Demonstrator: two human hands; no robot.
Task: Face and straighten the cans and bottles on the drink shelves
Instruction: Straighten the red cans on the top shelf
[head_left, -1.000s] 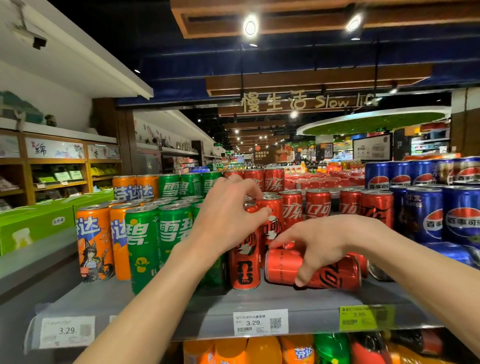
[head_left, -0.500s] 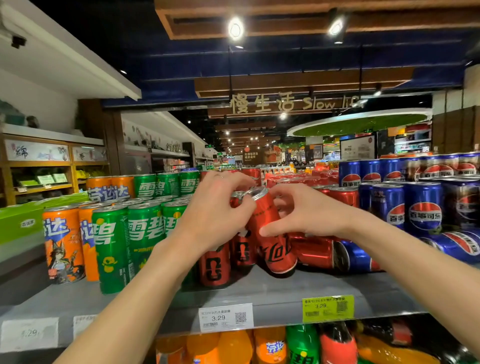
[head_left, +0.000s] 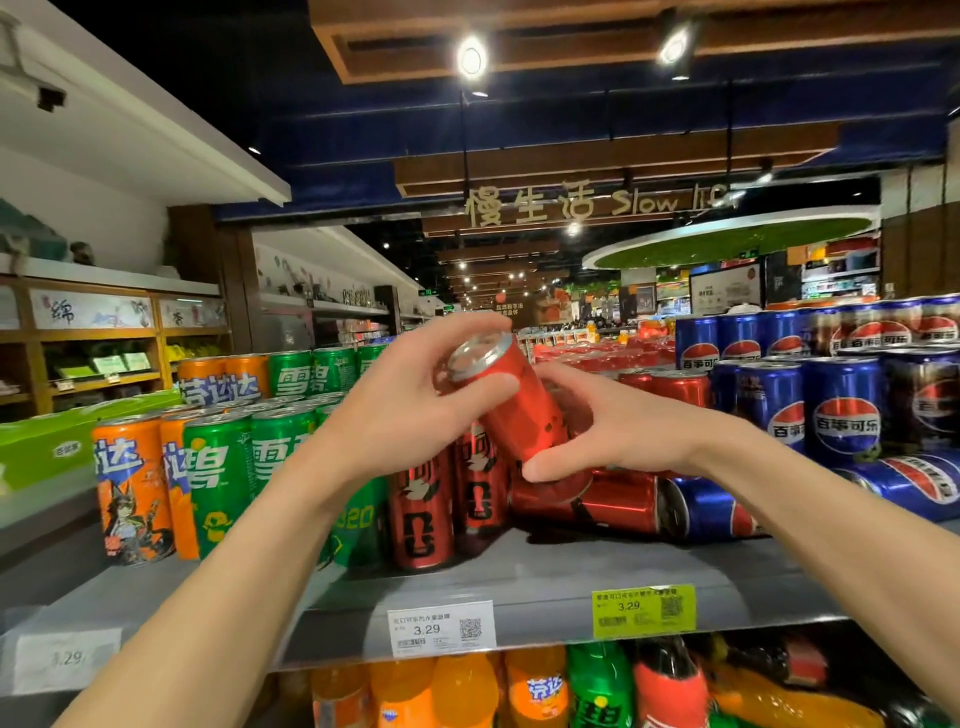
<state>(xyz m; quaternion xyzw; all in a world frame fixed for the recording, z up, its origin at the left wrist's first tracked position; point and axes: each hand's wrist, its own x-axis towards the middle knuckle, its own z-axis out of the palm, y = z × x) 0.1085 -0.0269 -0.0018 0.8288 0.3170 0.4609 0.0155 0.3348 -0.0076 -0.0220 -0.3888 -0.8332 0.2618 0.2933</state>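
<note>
Glossy red metal can (head_left: 511, 402), matt grey shelf (head_left: 545, 582), paper price tags (head_left: 440, 629).

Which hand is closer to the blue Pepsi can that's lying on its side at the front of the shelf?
The right hand. It grips the tilted red can just up and left of the fallen blue can; the left hand holds that red can's top, farther left.

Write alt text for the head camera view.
Both hands, left hand and right hand, grip a tilted red soda can above a grey metal shelf, where a red can and blue can lie toppled.
</note>
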